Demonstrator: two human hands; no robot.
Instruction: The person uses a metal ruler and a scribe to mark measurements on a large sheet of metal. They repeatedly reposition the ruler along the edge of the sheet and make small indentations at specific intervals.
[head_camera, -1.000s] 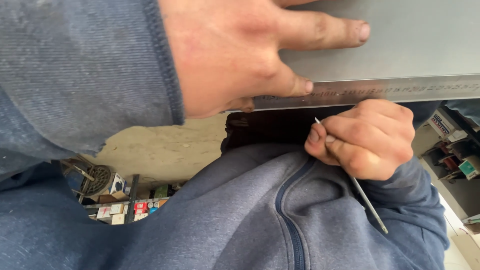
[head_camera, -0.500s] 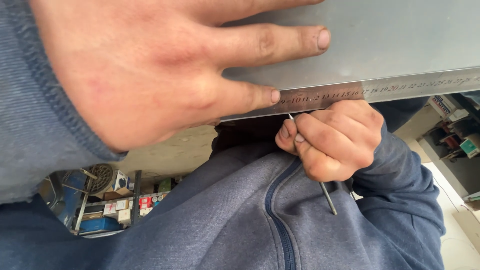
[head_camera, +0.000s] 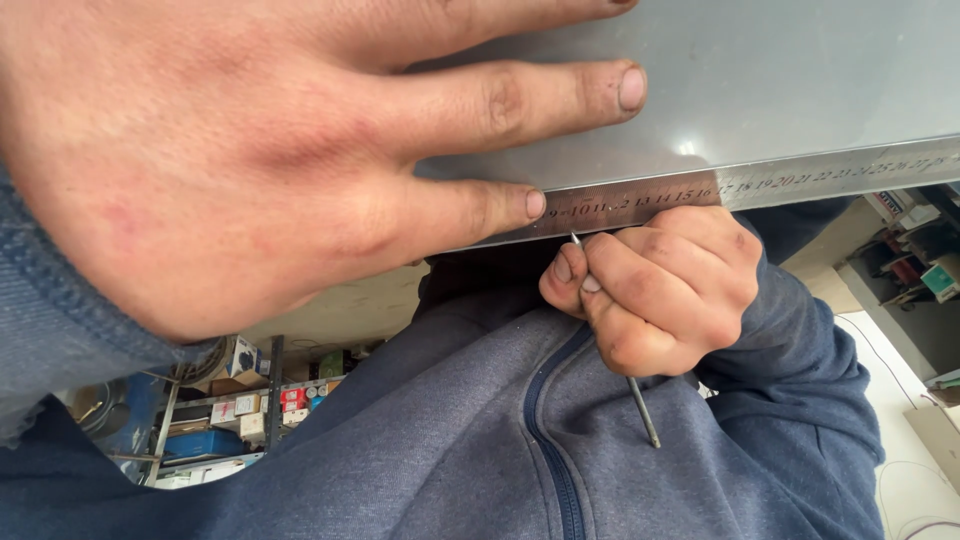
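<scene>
My left hand (head_camera: 260, 150) lies flat with spread fingers, pressing the long steel ruler (head_camera: 760, 185) on the grey metal sheet (head_camera: 800, 70). My right hand (head_camera: 650, 290) is clenched around a thin metal scriber (head_camera: 640, 405), its tip touching the ruler's edge.

Your thin metal scriber (head_camera: 640, 405) slants with its tip at the steel ruler (head_camera: 800, 180), which lies flat along the grey sheet's (head_camera: 800, 70) edge.
</scene>
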